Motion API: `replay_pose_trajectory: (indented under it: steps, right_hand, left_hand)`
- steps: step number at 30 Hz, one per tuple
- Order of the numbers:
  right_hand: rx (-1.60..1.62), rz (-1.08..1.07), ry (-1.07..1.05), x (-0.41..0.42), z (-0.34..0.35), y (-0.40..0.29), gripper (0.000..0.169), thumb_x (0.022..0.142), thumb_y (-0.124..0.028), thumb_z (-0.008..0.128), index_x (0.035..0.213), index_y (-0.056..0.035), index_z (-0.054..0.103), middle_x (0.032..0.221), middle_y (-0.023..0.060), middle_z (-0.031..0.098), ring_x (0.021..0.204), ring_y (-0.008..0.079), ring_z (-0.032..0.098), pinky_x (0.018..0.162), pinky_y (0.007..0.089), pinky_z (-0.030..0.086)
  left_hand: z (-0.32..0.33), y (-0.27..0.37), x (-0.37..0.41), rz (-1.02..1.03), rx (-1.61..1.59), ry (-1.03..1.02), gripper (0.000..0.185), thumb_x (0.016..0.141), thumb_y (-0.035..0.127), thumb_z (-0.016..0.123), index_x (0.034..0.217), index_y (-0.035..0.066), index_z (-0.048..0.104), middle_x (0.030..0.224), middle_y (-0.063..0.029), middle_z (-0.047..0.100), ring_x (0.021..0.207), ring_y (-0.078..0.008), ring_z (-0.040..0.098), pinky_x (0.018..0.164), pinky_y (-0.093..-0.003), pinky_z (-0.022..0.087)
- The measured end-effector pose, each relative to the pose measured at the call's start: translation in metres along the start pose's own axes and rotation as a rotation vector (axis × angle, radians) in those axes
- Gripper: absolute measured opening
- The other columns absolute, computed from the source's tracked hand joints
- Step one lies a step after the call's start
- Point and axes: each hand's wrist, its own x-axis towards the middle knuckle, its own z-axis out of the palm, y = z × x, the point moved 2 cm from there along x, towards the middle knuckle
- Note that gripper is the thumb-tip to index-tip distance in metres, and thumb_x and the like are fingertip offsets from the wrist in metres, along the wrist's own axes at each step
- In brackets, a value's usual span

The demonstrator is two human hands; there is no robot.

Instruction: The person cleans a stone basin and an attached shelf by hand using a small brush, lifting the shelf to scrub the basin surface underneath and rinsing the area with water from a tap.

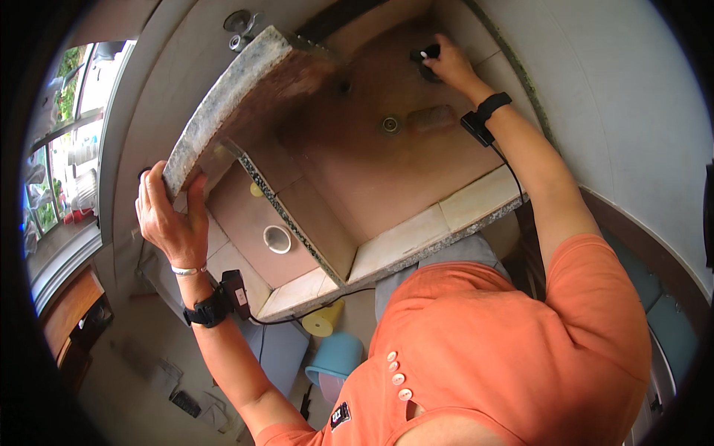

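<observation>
My left hand grips the near end of a thick stone slab, thumb on one face and fingers on the other. The slab stands tilted above the left side of a tiled sink, its rough grey edge towards me. My right hand reaches into the far right of the large basin and holds a small black object with a white part; the fingers partly cover it. Nearer me on the basin floor are a round metal drain and a blurred rectangular thing.
A speckled divider separates off a smaller compartment with a white round cup-like thing and a yellow round thing. A tap projects behind the slab. Below the front ledge are a blue bucket and a yellow container.
</observation>
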Motion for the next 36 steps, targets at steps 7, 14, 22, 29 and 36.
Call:
replay_pose_trajectory:
  steps: [7, 14, 22, 29, 36]
  right_hand:
    - [-0.205, 0.240, -0.384, -0.054, 0.000, 0.051, 0.047, 0.083, -0.026, 0.073, 0.120, 0.0012, 0.061, 0.113, 0.0222, 0.068, 0.102, 0.0391, 0.065, 0.085, 0.0473, 0.052]
    - [0.002, 1.044, -0.282, -0.180, 0.028, 0.202, 0.051, 0.094, -0.043, 0.057, 0.127, -0.0055, 0.062, 0.129, 0.0163, 0.061, 0.117, 0.0300, 0.057, 0.097, 0.0455, 0.046]
    - [-0.460, 0.899, -0.354, -0.148, 0.087, 0.158, 0.062, 0.093, -0.045, 0.055, 0.137, -0.0018, 0.057, 0.155, 0.0247, 0.036, 0.139, 0.0405, 0.040, 0.115, 0.0516, 0.032]
    - [-0.158, 1.529, -0.002, -0.168, 0.022, 0.159, 0.062, 0.093, -0.035, 0.055, 0.140, 0.0039, 0.049, 0.156, 0.0225, 0.031, 0.135, 0.0431, 0.043, 0.114, 0.0517, 0.032]
    - [-0.519, 0.651, -0.252, -0.117, 0.103, 0.163, 0.045, 0.092, -0.029, 0.056, 0.126, -0.0002, 0.064, 0.146, 0.0266, 0.045, 0.126, 0.0417, 0.052, 0.104, 0.0518, 0.044]
  left_hand:
    - [-0.003, -0.002, 0.004, 0.002, 0.021, -0.029, 0.046, 0.084, 0.027, 0.080, 0.120, 0.004, 0.061, 0.106, -0.0167, 0.067, 0.094, -0.0371, 0.064, 0.083, -0.0419, 0.050]
    - [0.001, -0.014, -0.011, -0.012, 0.045, -0.018, 0.049, 0.087, 0.028, 0.079, 0.126, 0.005, 0.059, 0.112, -0.0172, 0.068, 0.100, -0.0367, 0.065, 0.088, -0.0435, 0.052]
    - [0.002, -0.004, -0.005, -0.044, 0.012, -0.033, 0.051, 0.085, 0.026, 0.081, 0.124, 0.001, 0.060, 0.112, -0.0169, 0.067, 0.098, -0.0352, 0.065, 0.086, -0.0435, 0.051]
    - [0.007, -0.014, -0.003, -0.064, -0.027, -0.052, 0.049, 0.088, 0.027, 0.079, 0.124, 0.000, 0.059, 0.110, -0.0172, 0.067, 0.098, -0.0339, 0.066, 0.087, -0.0424, 0.051]
    - [0.009, -0.016, 0.017, -0.084, -0.029, -0.060, 0.045, 0.087, 0.021, 0.078, 0.123, 0.002, 0.059, 0.107, -0.0167, 0.067, 0.095, -0.0318, 0.065, 0.086, -0.0408, 0.051]
